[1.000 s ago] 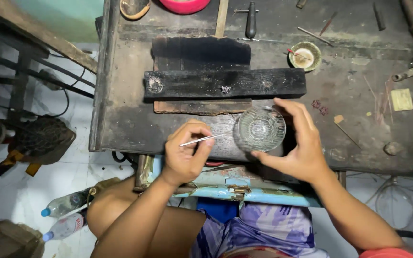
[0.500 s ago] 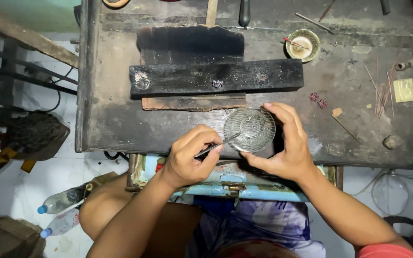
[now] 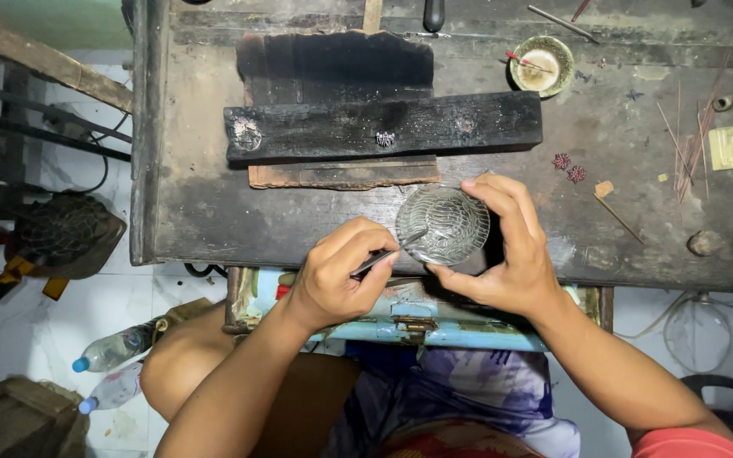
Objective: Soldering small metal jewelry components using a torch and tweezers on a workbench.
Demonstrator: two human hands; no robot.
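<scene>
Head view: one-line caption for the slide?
At a scorched workbench, the left hand works a thin tool into a round silver wirework disc steadied by the right hand.

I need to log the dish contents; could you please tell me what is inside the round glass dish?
The tool tip held by the left hand reaches into the glass dish. The patterned glass hides any small contents.
</scene>
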